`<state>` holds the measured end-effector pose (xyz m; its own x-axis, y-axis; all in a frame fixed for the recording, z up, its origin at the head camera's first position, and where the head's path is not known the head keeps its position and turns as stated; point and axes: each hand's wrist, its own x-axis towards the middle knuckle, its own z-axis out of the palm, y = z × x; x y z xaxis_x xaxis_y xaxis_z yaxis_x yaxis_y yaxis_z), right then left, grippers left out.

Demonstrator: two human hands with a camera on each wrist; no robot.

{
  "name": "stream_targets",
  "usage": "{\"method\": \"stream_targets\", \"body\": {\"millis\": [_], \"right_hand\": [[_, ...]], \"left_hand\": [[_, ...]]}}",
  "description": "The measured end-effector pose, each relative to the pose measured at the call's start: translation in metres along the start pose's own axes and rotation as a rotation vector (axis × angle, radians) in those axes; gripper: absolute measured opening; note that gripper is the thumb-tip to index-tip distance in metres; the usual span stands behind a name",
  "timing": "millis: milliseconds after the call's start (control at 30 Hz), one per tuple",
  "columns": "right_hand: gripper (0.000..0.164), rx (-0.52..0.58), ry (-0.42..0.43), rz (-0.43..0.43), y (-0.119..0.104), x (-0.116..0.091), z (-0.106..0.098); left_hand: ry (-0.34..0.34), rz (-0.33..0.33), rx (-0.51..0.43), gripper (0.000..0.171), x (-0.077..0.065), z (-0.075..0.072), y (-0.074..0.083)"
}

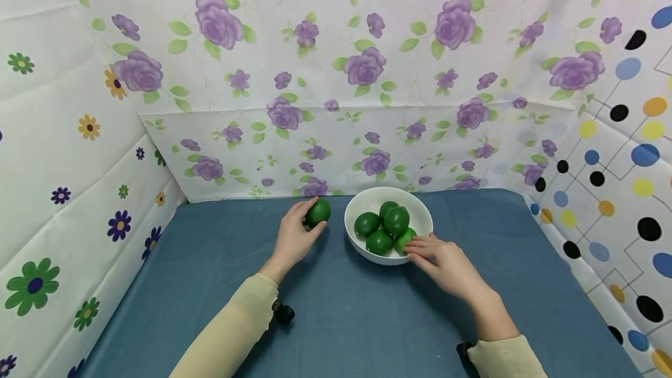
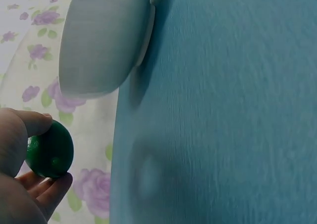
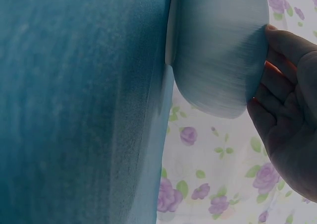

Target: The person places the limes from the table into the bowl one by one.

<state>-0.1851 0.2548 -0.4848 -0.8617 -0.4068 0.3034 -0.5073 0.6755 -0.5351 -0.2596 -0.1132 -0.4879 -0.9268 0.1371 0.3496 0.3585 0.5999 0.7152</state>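
A dark green lime (image 1: 318, 213) is between the thumb and fingers of my left hand (image 1: 295, 237), over the far part of the table left of the bowl. The left wrist view shows the same lime (image 2: 51, 149) pinched between thumb and fingertips. The white bowl (image 1: 362, 248) holds several limes (image 1: 396, 221). My right hand (image 1: 452, 267) reaches over the bowl's right front rim. Its extended fingers overlap a brighter green lime (image 1: 403, 241) inside. From the right wrist, the thumb and fingertips of the right hand (image 3: 290, 95) meet the bowl's rim (image 3: 262, 50), which hides what lies inside.
A blue cloth covers the table (image 1: 346, 319). Behind it hangs a white curtain (image 1: 336, 74) with purple flowers. Patterned sheets stand along the left (image 1: 79, 191) and right (image 1: 604, 179) sides. Each wrist carries a small black device (image 1: 284, 314).
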Motion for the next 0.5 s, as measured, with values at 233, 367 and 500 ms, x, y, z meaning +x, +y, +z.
{"method": "stream_targets", "body": {"millis": [233,367,500], "right_hand": [[0.028,-0.001,-0.001,-0.006,0.0,0.0,0.0],[0.028,0.0,-0.001,-0.001,0.0,0.0,0.0],[0.028,0.0,-0.003,0.001,0.0,0.0,0.0]], "left_hand": [[0.005,0.031,-0.021,0.064,-0.002,0.004,0.009],[0.014,0.054,-0.049,0.064,-0.002,0.006,0.016],[0.009,0.085,-0.086,0.063,-0.002,0.01,0.023]]}}
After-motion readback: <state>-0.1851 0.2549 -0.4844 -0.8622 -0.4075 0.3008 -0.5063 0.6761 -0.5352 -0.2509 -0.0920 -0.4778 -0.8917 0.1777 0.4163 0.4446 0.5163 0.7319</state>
